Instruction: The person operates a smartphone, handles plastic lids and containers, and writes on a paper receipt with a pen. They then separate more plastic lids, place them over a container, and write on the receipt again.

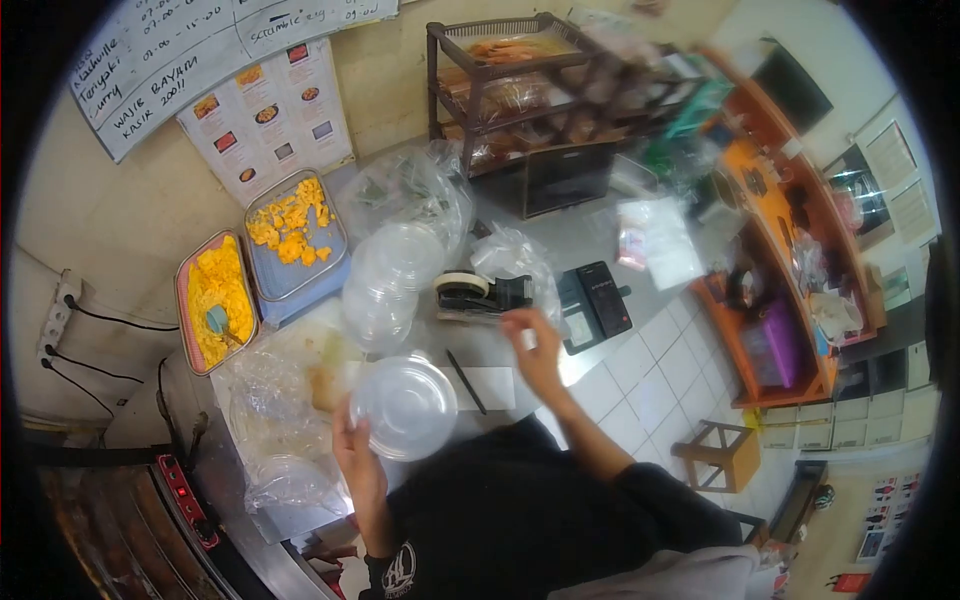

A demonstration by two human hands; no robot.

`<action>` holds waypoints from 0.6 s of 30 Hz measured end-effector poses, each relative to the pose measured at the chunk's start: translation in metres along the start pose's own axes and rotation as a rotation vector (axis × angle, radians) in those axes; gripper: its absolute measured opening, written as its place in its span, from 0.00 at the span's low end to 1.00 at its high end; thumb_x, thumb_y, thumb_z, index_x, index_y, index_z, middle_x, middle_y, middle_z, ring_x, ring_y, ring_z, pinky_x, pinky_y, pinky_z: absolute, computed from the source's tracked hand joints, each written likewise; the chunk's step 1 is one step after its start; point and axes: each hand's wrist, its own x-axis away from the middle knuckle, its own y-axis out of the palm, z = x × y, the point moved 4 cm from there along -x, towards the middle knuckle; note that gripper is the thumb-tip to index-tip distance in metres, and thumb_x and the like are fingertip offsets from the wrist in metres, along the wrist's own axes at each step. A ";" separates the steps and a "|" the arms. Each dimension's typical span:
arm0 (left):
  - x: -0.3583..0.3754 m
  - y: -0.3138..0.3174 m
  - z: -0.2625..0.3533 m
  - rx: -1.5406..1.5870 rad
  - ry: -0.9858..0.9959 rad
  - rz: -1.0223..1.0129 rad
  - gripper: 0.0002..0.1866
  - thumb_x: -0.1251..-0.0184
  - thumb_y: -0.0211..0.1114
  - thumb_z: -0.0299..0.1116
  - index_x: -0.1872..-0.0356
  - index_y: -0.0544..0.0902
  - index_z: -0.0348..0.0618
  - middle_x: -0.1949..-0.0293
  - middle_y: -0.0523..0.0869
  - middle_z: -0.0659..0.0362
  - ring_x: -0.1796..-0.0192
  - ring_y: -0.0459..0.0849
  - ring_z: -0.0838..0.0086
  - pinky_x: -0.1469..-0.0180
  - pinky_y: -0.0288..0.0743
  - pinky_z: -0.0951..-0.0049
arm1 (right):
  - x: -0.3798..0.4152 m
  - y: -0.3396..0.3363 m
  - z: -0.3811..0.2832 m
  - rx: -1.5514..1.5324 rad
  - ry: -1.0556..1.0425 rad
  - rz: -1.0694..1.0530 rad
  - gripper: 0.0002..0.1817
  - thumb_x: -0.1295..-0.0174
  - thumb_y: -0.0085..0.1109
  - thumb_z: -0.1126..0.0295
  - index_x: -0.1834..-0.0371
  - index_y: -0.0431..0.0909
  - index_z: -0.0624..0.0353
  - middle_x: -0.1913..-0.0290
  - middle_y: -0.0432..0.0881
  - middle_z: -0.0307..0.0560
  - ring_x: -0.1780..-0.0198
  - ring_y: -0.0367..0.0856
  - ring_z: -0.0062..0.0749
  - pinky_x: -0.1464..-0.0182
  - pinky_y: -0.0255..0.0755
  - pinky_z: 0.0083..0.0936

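My left hand (362, 458) grips the edge of a round clear plastic container (405, 410), held close in front of my dark top. At the cutting end of a black tape dispenser (480, 293), my right hand (537, 350) has its fingertips drawn together. Whether a piece of tape is between them is too small to make out. Stacks of clear round lids (385, 285) lie left of the dispenser. A black pen (466, 382) rests beside a strip of white paper (490, 388).
Two trays of yellow scrambled egg (215, 290) stand at the left by the wall. Plastic bags (270, 400) cover the near left. An open phone case with a phone (598, 300) lies right of the dispenser. Behind is a brown rack (500, 75); a wooden stool (718, 455) stands on the floor.
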 end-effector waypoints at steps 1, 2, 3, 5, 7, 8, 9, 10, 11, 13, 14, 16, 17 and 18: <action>0.003 0.006 0.002 0.058 -0.016 -0.009 0.22 0.39 0.54 0.26 0.43 0.67 0.33 0.45 0.72 0.52 0.42 0.69 0.70 0.39 0.59 0.72 | -0.002 0.005 -0.010 0.000 -0.002 0.004 0.05 0.43 0.56 0.77 0.64 0.77 0.61 0.69 0.77 0.42 0.68 0.75 0.24 0.64 0.68 0.19; 0.003 0.005 0.002 0.057 -0.013 -0.012 0.22 0.39 0.54 0.26 0.43 0.67 0.33 0.45 0.72 0.52 0.42 0.69 0.70 0.39 0.59 0.72 | -0.003 0.011 -0.020 -0.032 -0.050 -0.046 0.05 0.45 0.57 0.78 0.64 0.77 0.61 0.69 0.78 0.42 0.68 0.76 0.24 0.63 0.68 0.20; 0.004 0.002 0.002 0.036 0.001 0.000 0.21 0.38 0.53 0.26 0.43 0.68 0.33 0.45 0.72 0.52 0.43 0.70 0.70 0.39 0.59 0.71 | -0.005 0.014 -0.026 -0.064 -0.099 -0.097 0.06 0.46 0.57 0.79 0.65 0.77 0.61 0.68 0.78 0.42 0.68 0.76 0.25 0.63 0.69 0.20; 0.006 -0.002 0.004 0.020 0.018 0.014 0.21 0.38 0.53 0.26 0.43 0.68 0.33 0.45 0.72 0.52 0.43 0.70 0.70 0.39 0.60 0.71 | -0.018 -0.008 -0.003 -0.003 -0.037 0.026 0.06 0.46 0.57 0.79 0.66 0.78 0.60 0.67 0.79 0.43 0.68 0.76 0.25 0.64 0.69 0.20; 0.008 -0.011 0.007 0.068 -0.016 0.101 0.20 0.36 0.53 0.27 0.43 0.68 0.33 0.45 0.73 0.52 0.44 0.71 0.70 0.40 0.62 0.71 | -0.030 -0.052 0.054 0.074 -0.005 0.316 0.05 0.44 0.56 0.77 0.65 0.78 0.61 0.69 0.78 0.40 0.68 0.75 0.22 0.65 0.69 0.18; 0.006 -0.016 0.006 0.073 -0.016 0.100 0.20 0.36 0.53 0.27 0.43 0.68 0.33 0.45 0.73 0.52 0.44 0.71 0.70 0.40 0.62 0.71 | -0.035 -0.078 0.085 -0.039 0.185 0.403 0.04 0.43 0.55 0.76 0.66 0.78 0.61 0.70 0.78 0.38 0.69 0.74 0.20 0.65 0.68 0.18; 0.004 -0.024 0.003 0.084 -0.023 0.133 0.20 0.36 0.53 0.28 0.43 0.68 0.34 0.46 0.73 0.52 0.45 0.72 0.70 0.41 0.63 0.71 | -0.038 -0.107 0.104 0.045 0.176 0.525 0.04 0.42 0.54 0.75 0.66 0.78 0.61 0.70 0.78 0.38 0.69 0.72 0.18 0.65 0.68 0.18; 0.004 -0.029 0.001 0.094 -0.032 0.165 0.20 0.35 0.53 0.29 0.43 0.68 0.34 0.46 0.74 0.52 0.45 0.73 0.70 0.42 0.64 0.70 | -0.037 -0.136 0.134 0.144 0.226 0.569 0.06 0.42 0.55 0.72 0.66 0.78 0.62 0.70 0.78 0.40 0.69 0.73 0.19 0.65 0.68 0.18; 0.005 -0.029 0.004 0.112 -0.014 0.145 0.20 0.35 0.53 0.31 0.43 0.68 0.35 0.47 0.74 0.53 0.46 0.73 0.71 0.42 0.65 0.70 | -0.033 -0.162 0.166 0.243 0.276 0.613 0.08 0.43 0.56 0.70 0.65 0.78 0.62 0.70 0.79 0.42 0.68 0.74 0.20 0.65 0.68 0.19; 0.003 -0.033 0.001 0.127 -0.023 0.152 0.19 0.34 0.53 0.31 0.43 0.69 0.35 0.47 0.74 0.53 0.46 0.73 0.71 0.42 0.65 0.71 | -0.026 -0.195 0.216 0.342 0.384 0.551 0.10 0.44 0.57 0.67 0.64 0.78 0.63 0.70 0.79 0.44 0.68 0.75 0.22 0.65 0.69 0.20; 0.002 -0.035 0.000 0.140 -0.026 0.165 0.19 0.34 0.53 0.31 0.44 0.69 0.36 0.47 0.74 0.54 0.46 0.73 0.71 0.42 0.65 0.71 | -0.025 -0.203 0.233 0.432 0.492 0.482 0.13 0.44 0.58 0.65 0.63 0.77 0.64 0.69 0.80 0.46 0.67 0.76 0.24 0.64 0.69 0.21; 0.000 -0.035 -0.001 0.122 -0.009 0.139 0.19 0.34 0.53 0.31 0.44 0.69 0.36 0.48 0.74 0.54 0.46 0.73 0.71 0.42 0.65 0.71 | -0.019 -0.203 0.238 0.368 0.572 0.409 0.16 0.46 0.58 0.62 0.61 0.77 0.64 0.69 0.80 0.49 0.66 0.78 0.27 0.61 0.70 0.24; -0.001 -0.034 -0.001 0.099 0.008 0.116 0.18 0.34 0.52 0.32 0.44 0.69 0.36 0.48 0.75 0.54 0.46 0.73 0.71 0.43 0.65 0.71 | -0.016 -0.198 0.244 0.315 0.689 0.331 0.16 0.45 0.58 0.62 0.61 0.77 0.63 0.69 0.80 0.48 0.66 0.78 0.27 0.61 0.70 0.24; 0.000 -0.033 -0.001 0.101 0.009 0.115 0.18 0.34 0.52 0.32 0.44 0.69 0.36 0.48 0.75 0.54 0.46 0.73 0.71 0.43 0.65 0.71 | -0.012 -0.192 0.249 0.260 0.806 0.250 0.15 0.45 0.58 0.62 0.61 0.77 0.63 0.69 0.81 0.48 0.66 0.78 0.27 0.61 0.70 0.24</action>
